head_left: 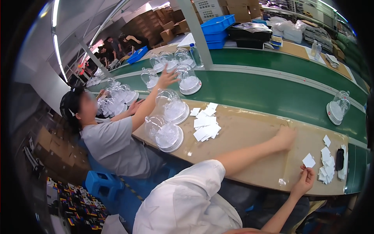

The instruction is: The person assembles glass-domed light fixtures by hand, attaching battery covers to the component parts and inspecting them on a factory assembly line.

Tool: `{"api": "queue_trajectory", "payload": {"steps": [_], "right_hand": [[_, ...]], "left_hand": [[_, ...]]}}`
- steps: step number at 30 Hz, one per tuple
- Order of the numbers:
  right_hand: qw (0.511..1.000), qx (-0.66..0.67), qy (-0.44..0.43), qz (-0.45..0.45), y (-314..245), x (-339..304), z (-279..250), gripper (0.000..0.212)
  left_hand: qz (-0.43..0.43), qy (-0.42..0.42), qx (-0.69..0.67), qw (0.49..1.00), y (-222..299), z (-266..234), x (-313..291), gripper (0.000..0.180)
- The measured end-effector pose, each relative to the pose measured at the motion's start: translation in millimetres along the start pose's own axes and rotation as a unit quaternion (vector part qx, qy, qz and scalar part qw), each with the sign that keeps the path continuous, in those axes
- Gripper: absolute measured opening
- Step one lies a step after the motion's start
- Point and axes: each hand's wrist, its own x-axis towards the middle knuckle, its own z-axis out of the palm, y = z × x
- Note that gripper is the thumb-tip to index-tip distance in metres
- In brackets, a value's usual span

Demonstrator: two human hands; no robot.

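Note:
My right hand (304, 180) pinches a small white square card (309, 160) above the near right edge of the cardboard-covered table (249, 156). Beside that hand lies a loose pile of similar white cards (326, 165). My left hand (286, 137) is over the middle right of the table, smeared by motion, and its fingers cannot be made out. Another pile of white cards (206, 124) lies farther left. Next to it, two clear domes on round white bases (166, 136) stand at the table's left end.
A single clear dome (338, 109) stands on the green conveyor (257, 91) at right. A co-worker (113, 140) sits at left, one arm reaching toward several more domes. A black case (340, 158) lies near the right table end. Blue crates (217, 31) are stacked behind the belt.

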Motion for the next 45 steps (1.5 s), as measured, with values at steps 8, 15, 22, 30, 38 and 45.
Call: {"api": "queue_trajectory", "payload": {"steps": [8,15,22,30,38,45], "right_hand": [[1.000,0.008,-0.008,-0.001,-1.6,1.4,-0.7,0.013],[0.995,-0.018,-0.093,0.030,-1.4,2.5,4.1,0.015],[0.983,-0.086,-0.160,0.034,-4.6,0.3,11.2,0.021],[0.990,-0.054,-0.127,0.037,-6.2,10.2,3.2,0.023],[0.994,0.047,-0.072,0.066,5.4,15.0,-18.4,0.025],[0.991,0.079,-0.077,0.075,13.6,17.1,-22.6,0.024]], "left_hand": [[0.031,-0.038,0.024,0.999,-7.0,-6.7,6.5,0.047],[0.034,-0.069,0.054,0.996,7.3,-9.1,-2.7,0.052],[-0.009,-0.080,0.008,0.997,13.4,-21.8,-10.9,0.043],[0.193,0.198,-0.356,0.893,40.4,3.0,-26.8,0.012],[0.269,0.251,-0.400,0.839,31.3,3.9,-52.7,0.013],[0.244,0.180,-0.479,0.824,30.8,11.9,-55.4,0.013]]}}
